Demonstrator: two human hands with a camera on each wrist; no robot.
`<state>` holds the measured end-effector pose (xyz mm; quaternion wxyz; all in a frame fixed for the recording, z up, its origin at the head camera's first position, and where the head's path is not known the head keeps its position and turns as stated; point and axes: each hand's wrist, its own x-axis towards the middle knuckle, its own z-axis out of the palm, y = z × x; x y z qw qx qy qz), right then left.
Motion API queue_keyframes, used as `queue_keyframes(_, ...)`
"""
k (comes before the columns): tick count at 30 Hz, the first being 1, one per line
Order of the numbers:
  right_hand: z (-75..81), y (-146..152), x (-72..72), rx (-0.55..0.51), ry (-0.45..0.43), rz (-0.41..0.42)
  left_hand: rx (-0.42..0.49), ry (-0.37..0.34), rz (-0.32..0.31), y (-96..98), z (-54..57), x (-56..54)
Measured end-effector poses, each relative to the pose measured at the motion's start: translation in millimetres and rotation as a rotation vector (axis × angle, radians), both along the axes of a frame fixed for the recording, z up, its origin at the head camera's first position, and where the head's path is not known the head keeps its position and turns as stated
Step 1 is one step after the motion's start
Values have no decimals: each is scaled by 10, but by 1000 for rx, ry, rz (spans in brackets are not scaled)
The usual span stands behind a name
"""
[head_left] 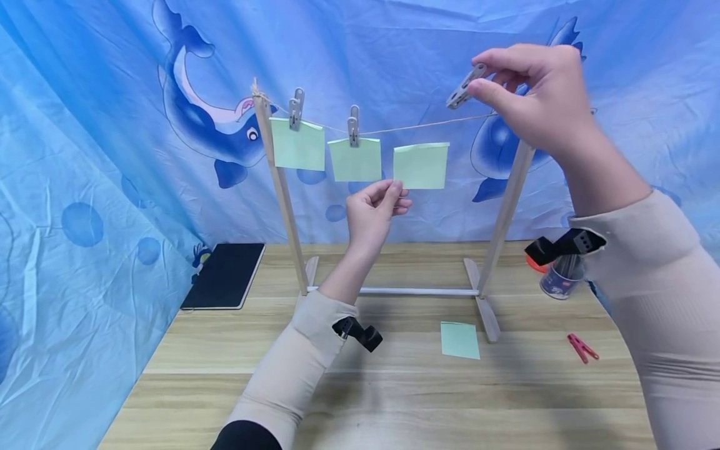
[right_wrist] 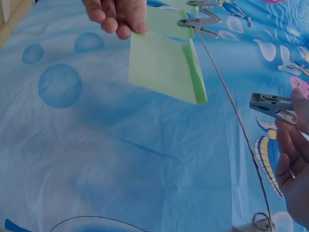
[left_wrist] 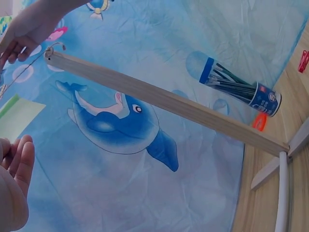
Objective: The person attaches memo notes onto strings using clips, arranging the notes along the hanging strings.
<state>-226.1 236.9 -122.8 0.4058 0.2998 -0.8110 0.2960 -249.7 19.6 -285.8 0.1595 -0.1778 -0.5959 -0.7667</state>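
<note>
While the left hand [head_left: 375, 211] pinches a note [head_left: 420, 166] and the right hand [head_left: 542, 94] a peg [head_left: 466, 87], I'd call the note flimsy, best held by a lower corner.

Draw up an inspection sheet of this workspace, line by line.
Surface: wood-grain table, carrying a wooden stand.
Job's things: two green notes clipped to the string by grey clothespins; third note unclipped, below the string; fourth note on the table.
Clutter: black notebook, tub of dark sticks, red clothespin.
Left hand: pinches the third note's lower left corner.
Right hand: pinches a loose clothespin above the string.
Cables: nothing seen.
Surroundings: blue backdrop printed with sea creatures.
</note>
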Motion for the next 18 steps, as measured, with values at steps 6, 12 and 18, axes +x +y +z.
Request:
queue_keyframes(6,46,-69,-25,37,-50,-1,-1,-11,-5,29,27,-13)
queue_keyframes(12,82,-132,-29,100,-81,10,4,-14,-6,44,67,-5)
queue_keyframes(18,99,-189,-39,150,-80,8,23,2,-26,46,85,-10)
